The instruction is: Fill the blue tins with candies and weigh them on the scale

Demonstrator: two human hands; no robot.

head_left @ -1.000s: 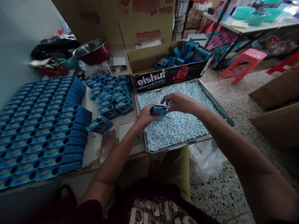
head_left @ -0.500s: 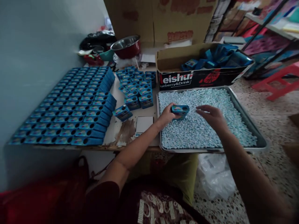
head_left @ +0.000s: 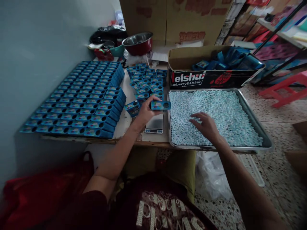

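A small blue box (head_left: 161,105) with a dark round spot on its face is gripped in my left hand (head_left: 146,112). That hand is above a small digital scale (head_left: 154,123), just left of the tray. My right hand (head_left: 203,125) hovers over pale blue pellets (head_left: 230,115), thumb and fingers apart, with nothing visible between them. The pellets fill a wide metal tray (head_left: 260,137). Behind my left hand lies a loose cluster of blue boxes (head_left: 145,83), and one tilted blue box (head_left: 132,108) stands nearest to my wrist.
Tight rows of blue boxes (head_left: 79,99) cover the table's left side. Behind the tray stands a carton (head_left: 187,80) holding more blue packaging. A red metal bowl (head_left: 137,44) is at the back. Right of the table are a red stool (head_left: 285,89) and a shelf.
My left hand has carried the blue box left, from over the tray to above the scale, turning its face towards me. My right hand has shifted slightly left and lower. The view has moved a little.
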